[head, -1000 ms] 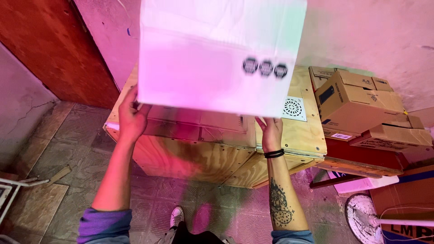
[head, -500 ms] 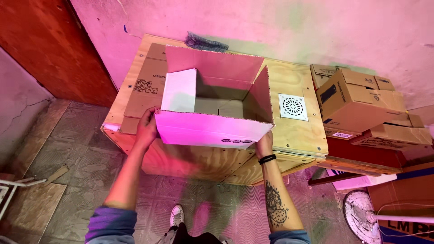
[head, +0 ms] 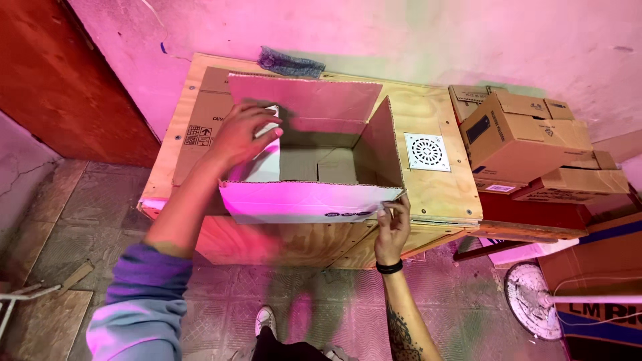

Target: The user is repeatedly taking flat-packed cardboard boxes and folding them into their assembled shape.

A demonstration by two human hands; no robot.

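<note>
An open box (head: 314,167) is seen at the centre of the frame, standing on a plywood table (head: 435,194) against a pink wall (head: 468,33). Its top flaps are raised, the far flap upright and the right flap tilted outward, and its near wall is white with a row of small dark marks at the lower right. The left hand (head: 244,137) is laid over the box's left flap in the upper left of the centre, the fingers spread and curled over the flap's edge, which is gripped loosely. The right hand (head: 393,224) is held at the box's near right corner, just below centre, where the edge of the near wall is pinched between thumb and fingertips; a black band (head: 389,267) is worn on that wrist. A flattened carton (head: 204,117) is seen lying on the table under and to the left of the box. A white round-holed grate (head: 426,152) lies just right of the box, apart from it. A grey rag (head: 291,65) rests at the table's far edge. Stacked brown cartons (head: 521,140) are piled at the right of the frame. A shoe (head: 265,321) is visible on the tiled floor (head: 53,234) at the bottom.
</note>
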